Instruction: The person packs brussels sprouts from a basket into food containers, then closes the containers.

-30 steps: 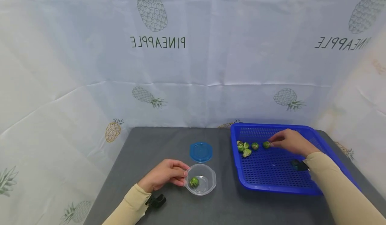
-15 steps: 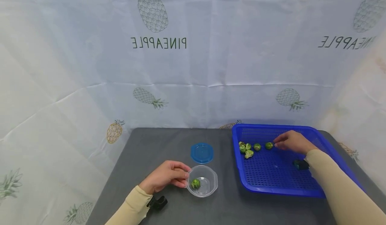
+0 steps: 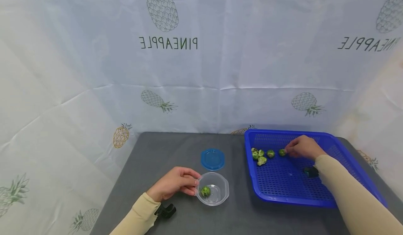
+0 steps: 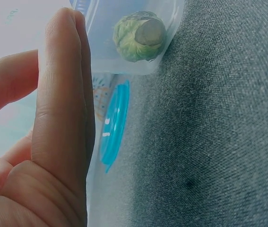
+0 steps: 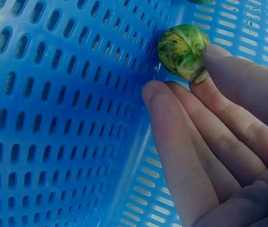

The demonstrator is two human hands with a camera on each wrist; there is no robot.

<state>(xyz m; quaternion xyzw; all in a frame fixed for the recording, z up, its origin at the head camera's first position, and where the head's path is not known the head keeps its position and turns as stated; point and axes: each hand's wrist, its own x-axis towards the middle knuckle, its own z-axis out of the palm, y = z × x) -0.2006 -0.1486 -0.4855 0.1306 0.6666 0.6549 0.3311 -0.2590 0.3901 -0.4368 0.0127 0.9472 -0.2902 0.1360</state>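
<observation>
Right hand, barely shifted over the last second, now fingertip-pinches a Brussels sprout in the blue basket. Left hand still grips the clear container at 9 o'clock; one sprout transferred.

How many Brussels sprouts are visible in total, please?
6. One lies in the clear container at the left hand: sprout. Five lie in the blue basket: a cluster of three, one beside it, one at the right hand. The hand may hide more.

You have a blue lid lying flat on the grey table, left of centre. Behind the table hangs a pineapple-print backdrop.
</observation>
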